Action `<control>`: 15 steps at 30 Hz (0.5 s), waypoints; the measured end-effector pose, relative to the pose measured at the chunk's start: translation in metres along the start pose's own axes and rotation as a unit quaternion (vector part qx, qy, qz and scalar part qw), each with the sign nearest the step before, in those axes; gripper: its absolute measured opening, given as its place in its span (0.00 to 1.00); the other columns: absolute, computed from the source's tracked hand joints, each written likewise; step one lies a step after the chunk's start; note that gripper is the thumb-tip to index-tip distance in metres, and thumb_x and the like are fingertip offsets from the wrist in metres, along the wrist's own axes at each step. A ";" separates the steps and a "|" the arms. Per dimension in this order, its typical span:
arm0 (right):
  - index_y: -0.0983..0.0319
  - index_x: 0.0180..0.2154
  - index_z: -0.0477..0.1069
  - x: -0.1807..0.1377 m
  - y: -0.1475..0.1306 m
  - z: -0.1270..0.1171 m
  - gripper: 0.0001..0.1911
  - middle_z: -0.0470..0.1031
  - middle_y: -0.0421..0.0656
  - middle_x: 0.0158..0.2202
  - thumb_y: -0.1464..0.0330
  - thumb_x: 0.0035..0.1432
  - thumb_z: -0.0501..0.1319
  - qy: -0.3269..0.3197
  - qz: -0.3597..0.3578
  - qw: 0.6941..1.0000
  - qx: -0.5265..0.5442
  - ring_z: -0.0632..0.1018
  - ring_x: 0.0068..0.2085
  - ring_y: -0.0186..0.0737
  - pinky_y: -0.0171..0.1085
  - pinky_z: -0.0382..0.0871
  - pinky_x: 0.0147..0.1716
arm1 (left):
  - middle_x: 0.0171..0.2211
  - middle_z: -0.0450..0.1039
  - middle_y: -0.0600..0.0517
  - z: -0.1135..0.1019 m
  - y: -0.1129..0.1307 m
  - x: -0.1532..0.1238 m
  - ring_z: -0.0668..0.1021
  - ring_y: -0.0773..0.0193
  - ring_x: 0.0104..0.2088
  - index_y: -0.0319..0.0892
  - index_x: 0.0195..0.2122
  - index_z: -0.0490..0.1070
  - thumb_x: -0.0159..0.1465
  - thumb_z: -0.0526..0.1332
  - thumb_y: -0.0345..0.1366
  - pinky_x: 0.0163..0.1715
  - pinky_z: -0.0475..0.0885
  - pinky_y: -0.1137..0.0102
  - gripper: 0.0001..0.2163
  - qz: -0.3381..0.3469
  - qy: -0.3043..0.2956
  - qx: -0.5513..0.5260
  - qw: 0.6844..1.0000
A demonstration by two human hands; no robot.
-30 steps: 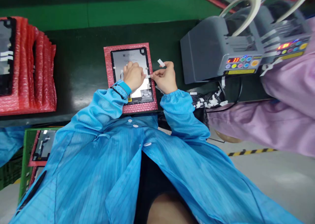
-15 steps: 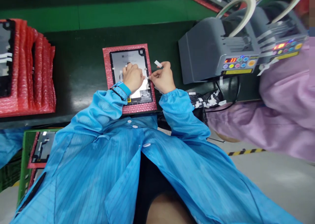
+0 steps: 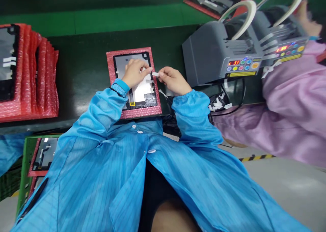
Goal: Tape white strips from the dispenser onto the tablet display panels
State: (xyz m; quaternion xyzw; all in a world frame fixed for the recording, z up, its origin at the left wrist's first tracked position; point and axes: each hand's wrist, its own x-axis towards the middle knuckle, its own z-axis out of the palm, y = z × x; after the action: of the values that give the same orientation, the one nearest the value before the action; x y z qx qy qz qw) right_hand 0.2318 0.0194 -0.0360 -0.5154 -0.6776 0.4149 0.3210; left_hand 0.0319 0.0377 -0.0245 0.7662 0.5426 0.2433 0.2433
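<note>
My right hand [image 3: 175, 81] pinches a short strip of white tape [image 3: 155, 74] by its right end. My left hand [image 3: 136, 73] has thumb and forefinger closed at the strip's other end, above a flat tablet-like panel [image 3: 141, 93]. This panel has a black frame, a grey and shiny back, and a yellow-edged piece near its bottom. It lies on a red bubble-wrap sleeve [image 3: 141, 114] on the dark bench. Part of the panel is hidden under my left hand. Another thin white strip [image 3: 163, 93] shows below my right hand.
Two grey tape dispensers [image 3: 216, 55] stand to the right, beside a co-worker's pink sleeve [image 3: 292, 89]. Red sleeves with panels form a stack [image 3: 38, 82] at the left. Another wrapped panel [image 3: 211, 1] lies at the back. A green crate [image 3: 22, 171] sits low left.
My right hand has drawn back from the panel's right edge, and its white strip is now stretched towards my left hand. My left hand has shifted up slightly.
</note>
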 end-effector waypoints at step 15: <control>0.61 0.28 0.68 0.009 0.004 0.013 0.12 0.69 0.40 0.26 0.60 0.55 0.64 0.058 0.027 0.996 -0.054 0.71 0.31 0.37 0.43 0.71 0.40 | 0.32 0.72 0.48 0.010 -0.009 0.005 0.73 0.53 0.43 0.43 0.28 0.71 0.63 0.61 0.39 0.49 0.65 0.55 0.08 -0.028 -0.040 -0.007 0.999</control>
State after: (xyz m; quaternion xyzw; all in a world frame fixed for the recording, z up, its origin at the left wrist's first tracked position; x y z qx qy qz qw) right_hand 0.2202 0.0257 -0.0452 -0.5734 -0.6652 0.3551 0.3204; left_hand 0.0329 0.0440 -0.0373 0.7584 0.5518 0.2094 0.2767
